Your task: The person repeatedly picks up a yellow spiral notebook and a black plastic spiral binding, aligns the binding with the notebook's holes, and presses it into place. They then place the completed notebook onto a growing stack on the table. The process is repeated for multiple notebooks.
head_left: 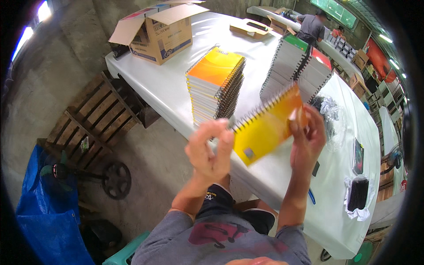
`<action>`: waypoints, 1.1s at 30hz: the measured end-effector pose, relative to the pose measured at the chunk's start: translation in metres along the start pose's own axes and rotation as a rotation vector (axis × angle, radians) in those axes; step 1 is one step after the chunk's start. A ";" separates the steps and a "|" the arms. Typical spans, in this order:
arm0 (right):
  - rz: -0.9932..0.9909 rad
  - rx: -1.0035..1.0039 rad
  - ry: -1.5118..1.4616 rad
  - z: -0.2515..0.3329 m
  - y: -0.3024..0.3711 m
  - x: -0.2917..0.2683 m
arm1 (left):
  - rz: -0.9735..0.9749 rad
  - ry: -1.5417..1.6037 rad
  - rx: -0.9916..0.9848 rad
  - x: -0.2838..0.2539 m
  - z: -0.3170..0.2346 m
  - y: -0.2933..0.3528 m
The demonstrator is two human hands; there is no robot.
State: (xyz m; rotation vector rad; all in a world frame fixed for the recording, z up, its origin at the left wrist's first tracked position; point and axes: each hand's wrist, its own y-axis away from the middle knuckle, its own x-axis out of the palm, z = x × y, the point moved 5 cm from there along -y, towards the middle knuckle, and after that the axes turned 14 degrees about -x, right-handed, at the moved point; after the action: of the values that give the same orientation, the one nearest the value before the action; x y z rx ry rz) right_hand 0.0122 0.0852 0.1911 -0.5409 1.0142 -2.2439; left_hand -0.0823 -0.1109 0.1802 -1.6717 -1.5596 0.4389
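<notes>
A yellow and orange spiral notebook [265, 132] is tilted in the air above the near table edge, slightly blurred. My right hand [309, 134] grips it at its right end, thumb on the cover. By the left end of its black coil, my left hand [210, 148] is closed, thumb and forefinger drawn together; whether they pinch the coil's end I cannot make out. Just beyond stands a tall stack of similar orange and yellow spiral notebooks [216, 66]. To its right are stacks of spiral notebooks with a green cover [296, 43] and a red cover [321, 57] on top.
An open cardboard box [161, 37] stands at the table's far left. On the right lie crumpled clear plastic [329, 115], a dark notebook [358, 157], black coils in wrapping [357, 194] and a blue tool [312, 197]. A fan [57, 171] and wooden pallet [88, 117] are left. Other people work behind.
</notes>
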 end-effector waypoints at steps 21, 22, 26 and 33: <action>0.489 -0.077 0.278 -0.120 -0.096 0.133 | 0.070 -0.248 -0.245 -0.018 0.116 -0.090; 0.473 -0.102 0.269 -0.120 -0.094 0.133 | 0.131 -0.143 -0.321 -0.015 0.123 -0.088; 0.463 0.014 0.196 -0.120 -0.091 0.137 | 0.143 -0.116 -0.304 -0.014 0.129 -0.085; 0.471 0.054 0.234 -0.122 -0.091 0.136 | 0.151 -0.191 -0.268 -0.012 0.129 -0.084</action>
State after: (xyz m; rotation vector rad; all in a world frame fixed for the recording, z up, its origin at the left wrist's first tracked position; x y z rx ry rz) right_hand -0.1904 0.1051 0.2012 -0.0047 1.0612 -1.9282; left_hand -0.2337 -0.0885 0.1575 -2.0118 -1.6951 0.4972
